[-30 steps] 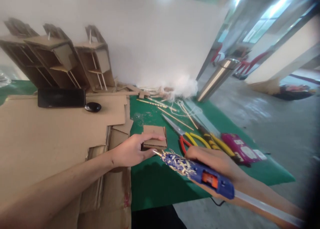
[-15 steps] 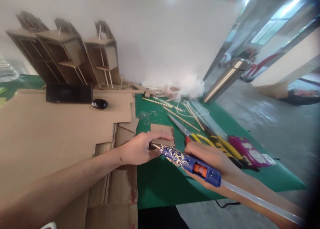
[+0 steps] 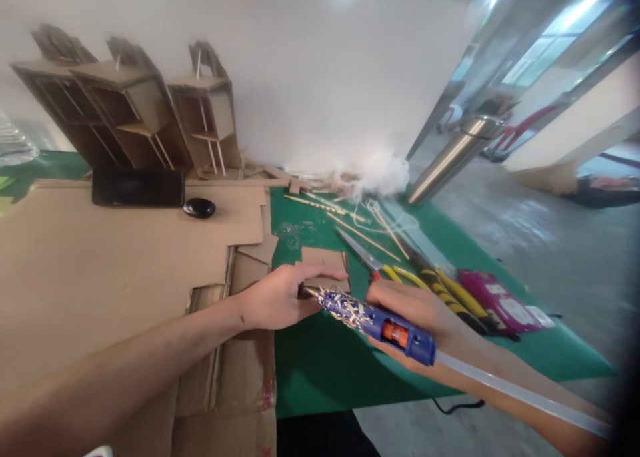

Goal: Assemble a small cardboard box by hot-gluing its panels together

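My right hand (image 3: 420,307) is closed around a blue glue gun (image 3: 373,320) whose barrel is crusted with pale flecks. A clear glue stick (image 3: 520,387) trails from its back end along my right forearm. The metal nozzle points left, up against the fingers of my left hand (image 3: 280,294). That hand is bent around a small cardboard piece (image 3: 324,262) on the green table, its index finger lying across the piece. The fingers on the far underside are hidden, as is the exact spot where the nozzle tip ends.
Scissors (image 3: 357,249), yellow-handled tools (image 3: 445,290) and a magenta pack (image 3: 500,300) lie beyond my right hand. Thin wooden sticks (image 3: 367,236) are further back. Cardboard sheets (image 3: 125,257) cover the left, with a phone (image 3: 137,186) and black mouse (image 3: 199,208). Cardboard structures (image 3: 205,110) and a steel flask (image 3: 455,160) stand behind.
The glue gun and my right hand have shifted slightly to the left, the back end of the gun most. My left hand and the cardboard piece look unmoved.
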